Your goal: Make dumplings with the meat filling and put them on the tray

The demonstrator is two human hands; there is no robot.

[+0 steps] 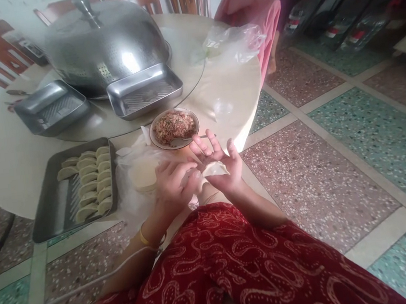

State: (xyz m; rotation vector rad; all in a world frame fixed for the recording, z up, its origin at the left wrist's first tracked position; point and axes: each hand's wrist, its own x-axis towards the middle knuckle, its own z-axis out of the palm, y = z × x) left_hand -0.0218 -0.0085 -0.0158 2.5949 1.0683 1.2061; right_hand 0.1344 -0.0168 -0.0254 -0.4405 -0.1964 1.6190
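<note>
1. Just below the middle of the frame, the right hand (222, 167) lies palm up with its fingers spread wide; a pale dumpling wrapper (215, 169) rests flat across the palm.
2. The left hand (172, 184) sits directly to the left of it, fingers curled, with the fingertips pinching the left edge of the dumpling wrapper. Both hands touch it.
3. Both hands hover over the near edge of the round tabletop (8, 163), above a lap in red patterned cloth.
4. Just above the hands stands a bowl of minced filling (174, 127) with a spoon (183, 140) at its lower rim.
5. Left of the left hand lies a stack of round wrappers (143, 174) on clear plastic.
6. Further left, a metal tray (49, 207) holds rows of folded dumplings (90, 182).
7. In the upper left of the frame two empty trays (51, 107) lie before a domed metal cover (104, 41).
</note>
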